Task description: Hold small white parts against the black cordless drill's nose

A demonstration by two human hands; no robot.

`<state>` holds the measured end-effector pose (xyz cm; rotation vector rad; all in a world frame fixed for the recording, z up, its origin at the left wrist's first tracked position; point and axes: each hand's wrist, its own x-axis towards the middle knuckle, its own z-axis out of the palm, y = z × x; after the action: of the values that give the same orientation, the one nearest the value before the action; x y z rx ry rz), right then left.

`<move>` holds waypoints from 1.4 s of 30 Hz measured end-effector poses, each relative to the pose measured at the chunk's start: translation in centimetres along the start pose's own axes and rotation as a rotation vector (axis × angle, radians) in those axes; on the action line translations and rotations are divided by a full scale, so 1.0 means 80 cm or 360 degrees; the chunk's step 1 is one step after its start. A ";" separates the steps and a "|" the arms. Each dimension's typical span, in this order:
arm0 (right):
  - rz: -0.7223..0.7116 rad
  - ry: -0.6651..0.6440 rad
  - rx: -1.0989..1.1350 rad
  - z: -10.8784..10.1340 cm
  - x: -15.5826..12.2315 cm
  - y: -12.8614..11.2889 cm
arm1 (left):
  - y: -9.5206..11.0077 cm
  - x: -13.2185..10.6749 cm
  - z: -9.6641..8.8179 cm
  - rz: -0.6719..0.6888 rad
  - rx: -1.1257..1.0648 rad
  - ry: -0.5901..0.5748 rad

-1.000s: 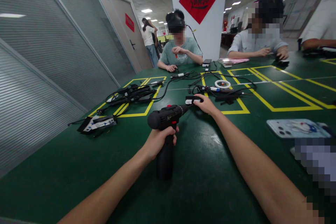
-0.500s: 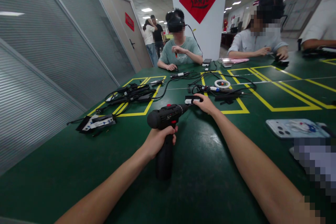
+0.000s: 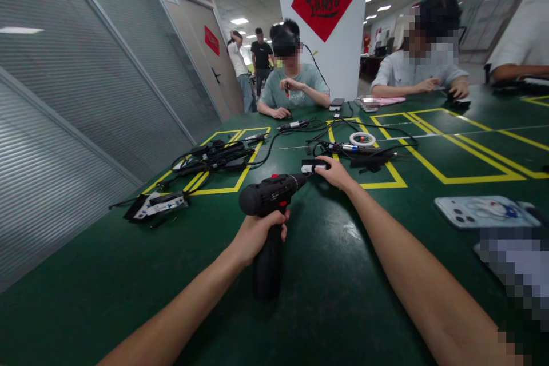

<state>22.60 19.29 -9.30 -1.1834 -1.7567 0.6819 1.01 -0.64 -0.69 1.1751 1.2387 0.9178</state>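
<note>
One green table (image 3: pixel 334 274). One black drill (image 3: pixel 268 197) stands upright near its middle, the left hand (image 3: pixel 257 231) wrapped around the grip. One phone (image 3: pixel 482 211) lies to the right. The right hand (image 3: pixel 337 171) pinches one small black-and-white part (image 3: pixel 312 167) at the drill's tip.

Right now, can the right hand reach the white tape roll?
Probably yes, if it lets go of the small black part at the drill tip. The tape roll lies just beyond the right hand, only loose cables between.
</note>
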 end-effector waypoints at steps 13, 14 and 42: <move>0.0007 -0.0011 -0.0007 0.000 0.000 0.002 | 0.008 -0.003 0.006 -0.0024 -0.0018 0.0024; 0.0002 -0.0013 -0.0005 0.000 0.000 0.001 | 0.007 -0.003 0.005 -0.0026 -0.0003 0.0017; -0.0046 -0.0041 -0.0035 -0.001 0.001 0.003 | 0.003 -0.002 0.002 0.0002 -0.0001 -0.0014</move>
<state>22.78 19.46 -9.47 -1.1667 -1.8036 0.6653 1.14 -0.76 -0.40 1.1785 1.2309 0.9127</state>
